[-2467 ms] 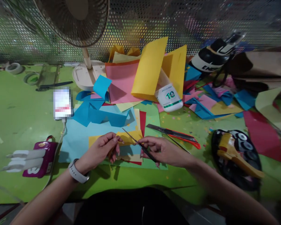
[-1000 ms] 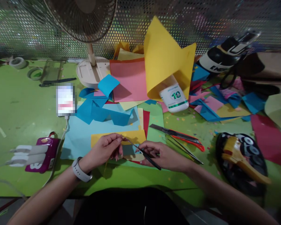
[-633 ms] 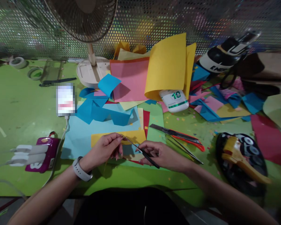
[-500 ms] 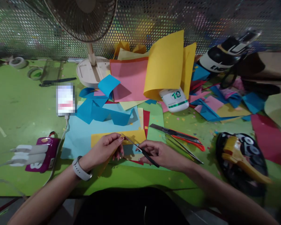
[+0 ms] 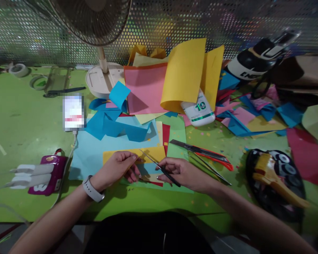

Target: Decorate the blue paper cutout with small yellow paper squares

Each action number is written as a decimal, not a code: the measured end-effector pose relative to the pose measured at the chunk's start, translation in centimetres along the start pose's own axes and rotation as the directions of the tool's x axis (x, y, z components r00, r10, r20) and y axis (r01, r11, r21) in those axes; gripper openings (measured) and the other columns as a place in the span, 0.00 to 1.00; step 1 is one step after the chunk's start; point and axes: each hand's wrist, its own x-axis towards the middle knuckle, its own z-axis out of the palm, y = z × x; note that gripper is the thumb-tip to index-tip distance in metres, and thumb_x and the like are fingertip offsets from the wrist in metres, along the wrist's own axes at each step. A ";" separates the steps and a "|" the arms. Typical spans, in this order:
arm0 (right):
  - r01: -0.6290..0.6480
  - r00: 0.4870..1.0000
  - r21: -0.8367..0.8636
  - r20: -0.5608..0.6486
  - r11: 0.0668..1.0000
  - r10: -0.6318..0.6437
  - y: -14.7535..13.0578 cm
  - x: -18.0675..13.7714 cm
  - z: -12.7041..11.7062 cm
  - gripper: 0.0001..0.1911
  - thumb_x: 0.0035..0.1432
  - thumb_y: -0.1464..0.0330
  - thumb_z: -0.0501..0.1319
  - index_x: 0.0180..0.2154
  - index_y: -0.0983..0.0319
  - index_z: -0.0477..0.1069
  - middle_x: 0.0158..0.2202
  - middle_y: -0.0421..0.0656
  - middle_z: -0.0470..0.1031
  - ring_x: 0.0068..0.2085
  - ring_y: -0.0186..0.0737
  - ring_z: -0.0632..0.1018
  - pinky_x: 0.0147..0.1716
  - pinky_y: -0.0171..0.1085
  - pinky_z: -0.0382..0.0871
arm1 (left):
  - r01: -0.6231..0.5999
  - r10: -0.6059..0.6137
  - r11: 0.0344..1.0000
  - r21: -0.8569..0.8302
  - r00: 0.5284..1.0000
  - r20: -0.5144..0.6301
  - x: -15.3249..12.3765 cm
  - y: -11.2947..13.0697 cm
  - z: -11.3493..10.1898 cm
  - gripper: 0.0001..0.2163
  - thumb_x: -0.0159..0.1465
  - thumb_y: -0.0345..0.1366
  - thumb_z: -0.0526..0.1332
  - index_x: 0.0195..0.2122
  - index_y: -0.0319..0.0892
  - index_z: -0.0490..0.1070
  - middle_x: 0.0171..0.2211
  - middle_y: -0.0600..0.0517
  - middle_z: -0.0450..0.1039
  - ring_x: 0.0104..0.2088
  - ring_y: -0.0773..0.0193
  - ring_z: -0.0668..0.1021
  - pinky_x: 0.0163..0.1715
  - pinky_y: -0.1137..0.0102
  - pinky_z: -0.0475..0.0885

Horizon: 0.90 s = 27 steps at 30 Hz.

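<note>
My left hand [image 5: 123, 166], with a white watch [image 5: 92, 189] at the wrist, hovers over a yellow paper strip [image 5: 157, 151]. Its thumb and forefinger are pinched together; what lies between them is too small to make out. In my right hand [image 5: 178, 173] is a pair of black-handled scissors [image 5: 169, 175], the slim metal blades angled up and left toward the left fingertips. Beneath the hands lie sheets of light blue paper [image 5: 81, 155] and green paper [image 5: 177, 148]. A folded blue paper strip [image 5: 127, 130] rests just beyond.
An orange cutter knife [image 5: 214, 158] and tweezers [image 5: 212, 169] lie right of my right hand. Farther right sits a tape dispenser [image 5: 277, 183]. Behind are a fan [image 5: 103, 67], a white bottle [image 5: 200, 111] and paper scraps [image 5: 238, 123]. A phone [image 5: 73, 112] and a purple adapter [image 5: 49, 173] are left.
The yellow paper piece that hung below my left hand is no longer seen there. My left fingers have spread slightly. The scissors have barely moved.
</note>
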 end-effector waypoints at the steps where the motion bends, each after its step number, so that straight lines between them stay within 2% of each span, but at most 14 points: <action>1: -0.004 1.000 0.004 -0.001 1.000 0.004 0.0 0.0 0.0 0.26 0.36 0.57 0.75 0.34 0.61 0.70 0.23 0.33 0.68 0.24 0.29 0.67 0.24 0.32 0.59 | 0.000 0.000 1.000 -0.005 1.000 -0.001 0.0 0.0 0.0 0.11 0.65 0.42 0.59 0.32 0.38 0.70 0.22 0.51 0.76 0.17 0.70 0.76 0.17 0.77 0.69; 6: -0.012 1.000 0.019 0.002 1.000 0.012 0.2 0.1 -0.1 0.27 0.36 0.56 0.75 0.34 0.62 0.69 0.24 0.34 0.70 0.24 0.29 0.67 0.24 0.32 0.60 | -0.009 0.008 0.999 -0.044 1.000 -0.015 0.0 0.0 0.1 0.10 0.65 0.41 0.59 0.33 0.38 0.70 0.22 0.51 0.77 0.16 0.70 0.76 0.17 0.76 0.70; 10: 0.026 0.999 -0.004 0.027 1.000 -0.026 0.2 -0.1 -0.4 0.25 0.43 0.53 0.72 0.36 0.61 0.67 0.27 0.36 0.70 0.25 0.29 0.67 0.25 0.32 0.62 | -0.042 0.038 0.992 -0.116 0.999 -0.039 -0.3 0.4 0.3 0.09 0.65 0.39 0.59 0.37 0.37 0.71 0.23 0.52 0.76 0.17 0.70 0.76 0.18 0.77 0.71; 14: 0.045 0.994 -0.058 0.104 0.997 -0.039 -0.3 -0.4 -0.5 0.24 0.49 0.52 0.69 0.39 0.61 0.67 0.29 0.38 0.70 0.28 0.31 0.69 0.27 0.32 0.65 | -0.076 0.070 0.985 -0.157 0.997 -0.040 -0.4 0.5 0.3 0.09 0.65 0.39 0.60 0.38 0.36 0.71 0.24 0.51 0.77 0.18 0.71 0.76 0.19 0.78 0.71; 18: 0.041 0.986 -0.075 0.164 0.996 -0.028 -0.5 -0.7 -0.3 0.24 0.50 0.52 0.68 0.40 0.62 0.67 0.30 0.38 0.69 0.29 0.31 0.68 0.28 0.32 0.64 | -0.089 0.087 0.983 -0.162 0.996 -0.020 -0.3 0.3 0.3 0.10 0.65 0.39 0.61 0.38 0.36 0.71 0.25 0.50 0.78 0.18 0.71 0.76 0.19 0.78 0.71; 27: 0.082 0.983 -0.062 0.170 0.995 -0.071 0.5 -0.6 -0.1 0.21 0.52 0.53 0.67 0.40 0.61 0.68 0.31 0.39 0.70 0.30 0.33 0.70 0.28 0.32 0.65 | -0.075 0.078 0.981 -0.181 0.997 0.007 -0.2 0.1 0.2 0.10 0.65 0.38 0.60 0.40 0.35 0.71 0.24 0.50 0.78 0.18 0.71 0.76 0.19 0.78 0.72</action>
